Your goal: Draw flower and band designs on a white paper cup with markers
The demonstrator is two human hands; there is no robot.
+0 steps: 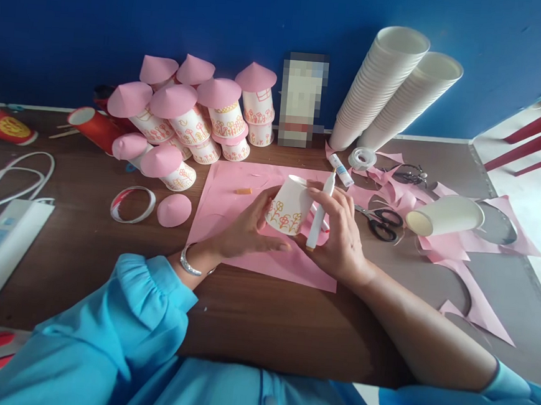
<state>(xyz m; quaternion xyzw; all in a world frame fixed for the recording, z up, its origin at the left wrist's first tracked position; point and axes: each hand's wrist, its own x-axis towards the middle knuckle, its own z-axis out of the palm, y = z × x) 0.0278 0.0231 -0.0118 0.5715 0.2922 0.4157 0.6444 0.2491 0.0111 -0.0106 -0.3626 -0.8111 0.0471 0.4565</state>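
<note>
A white paper cup [291,203] with orange and yellow flowers drawn round its lower part is held upside down over the pink paper sheet [222,223]. My left hand [245,228] grips the cup from the left, thumb and fingers curved about it. In my right hand [343,236] is a white marker [322,210], its orange end pointing down, while the fingertips touch the cup's upper right side. Part of a red-and-white marker shows behind those fingers. An orange marker cap [244,192] lies on the pink sheet, left of the cup.
Decorated cups with pink cone roofs [177,105] stand at back left. Two tall stacks of white cups [383,74] lean by the blue wall. Black scissors [384,224], a tape roll [362,159], a glue stick [341,170] and pink scraps lie right; a power strip [11,251] lies left.
</note>
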